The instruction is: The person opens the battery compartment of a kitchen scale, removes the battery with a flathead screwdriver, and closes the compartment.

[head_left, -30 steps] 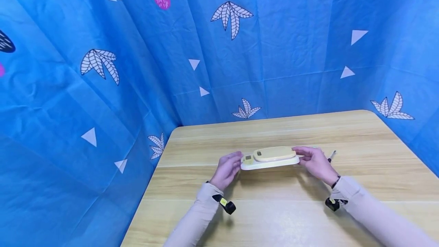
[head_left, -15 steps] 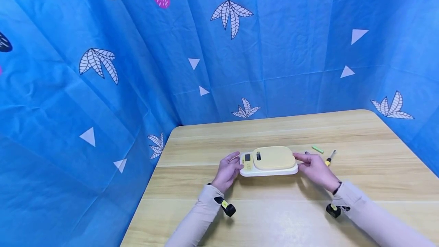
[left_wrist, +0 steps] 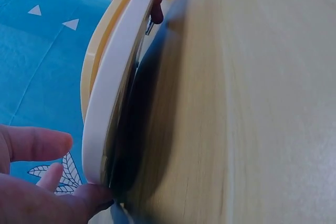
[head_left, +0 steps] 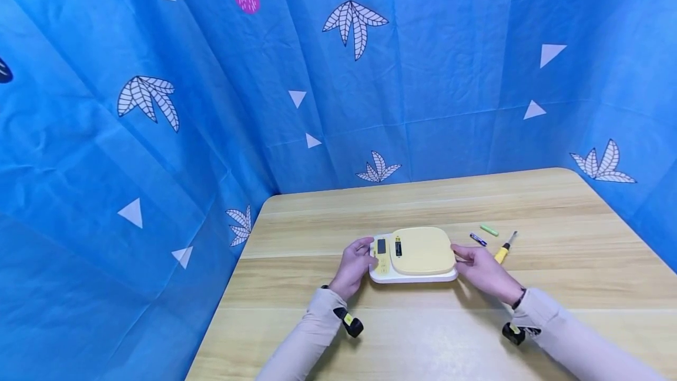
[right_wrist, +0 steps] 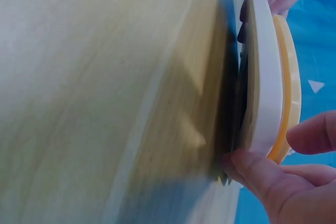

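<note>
— On the wooden table point(head_left: 555, 287), near its middle, sits the kitchen scale point(head_left: 415, 254), white base and yellow top, with a hand at each end. Which step is this?

— Setting it down, I'd judge. Both wrist views show a thin dark gap under the base, so I cannot tell whether it rests fully flat.

— How do the hands sit?

— The left hand point(head_left: 355, 264) pinches the display end, thumb above and fingers point(left_wrist: 89, 198) under the rim. The right hand point(head_left: 478, 266) grips the far end the same way, its thumb point(right_wrist: 312, 132) on top. Both forearms reach in low from the near edge.

— And the next move?

— Easing the fingers out from under the rim without dragging the scale, probably. A screwdriver point(head_left: 505, 247) and two small batteries point(head_left: 489, 230) lie just beyond the right hand
</note>
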`<state>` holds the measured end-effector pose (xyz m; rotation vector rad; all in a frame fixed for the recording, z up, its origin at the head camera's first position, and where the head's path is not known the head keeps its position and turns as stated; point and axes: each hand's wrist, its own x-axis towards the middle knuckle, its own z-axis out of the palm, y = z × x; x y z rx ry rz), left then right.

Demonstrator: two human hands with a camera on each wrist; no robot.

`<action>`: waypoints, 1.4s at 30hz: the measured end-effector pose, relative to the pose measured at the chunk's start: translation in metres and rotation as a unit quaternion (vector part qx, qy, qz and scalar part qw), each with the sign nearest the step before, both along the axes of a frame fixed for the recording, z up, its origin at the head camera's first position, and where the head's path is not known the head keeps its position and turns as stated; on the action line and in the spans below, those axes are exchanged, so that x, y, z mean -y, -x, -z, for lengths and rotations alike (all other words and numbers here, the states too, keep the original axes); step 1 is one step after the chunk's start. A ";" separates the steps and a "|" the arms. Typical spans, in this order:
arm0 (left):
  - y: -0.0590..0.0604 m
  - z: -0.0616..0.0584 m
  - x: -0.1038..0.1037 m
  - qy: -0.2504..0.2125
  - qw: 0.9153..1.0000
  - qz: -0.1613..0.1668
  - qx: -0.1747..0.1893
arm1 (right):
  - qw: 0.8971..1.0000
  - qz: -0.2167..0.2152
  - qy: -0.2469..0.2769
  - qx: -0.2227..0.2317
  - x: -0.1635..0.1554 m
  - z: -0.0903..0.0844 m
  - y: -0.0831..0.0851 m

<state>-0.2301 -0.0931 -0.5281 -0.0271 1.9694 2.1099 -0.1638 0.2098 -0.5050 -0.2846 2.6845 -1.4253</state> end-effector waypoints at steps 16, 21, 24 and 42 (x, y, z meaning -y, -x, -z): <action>-0.006 0.003 -0.004 0.073 0.997 0.023 -0.023 | 1.000 -0.002 -0.019 0.009 0.005 0.003 -0.005; -0.005 0.002 -0.003 0.078 0.997 0.019 -0.016 | 1.000 -0.013 -0.010 0.003 0.005 0.003 -0.004; -0.003 0.000 -0.002 0.088 0.996 0.014 -0.016 | 1.000 -0.020 -0.003 0.010 0.004 0.003 -0.004; 0.045 0.000 0.011 0.229 0.970 0.068 -0.037 | 0.978 -0.033 0.100 0.182 -0.008 0.001 -0.013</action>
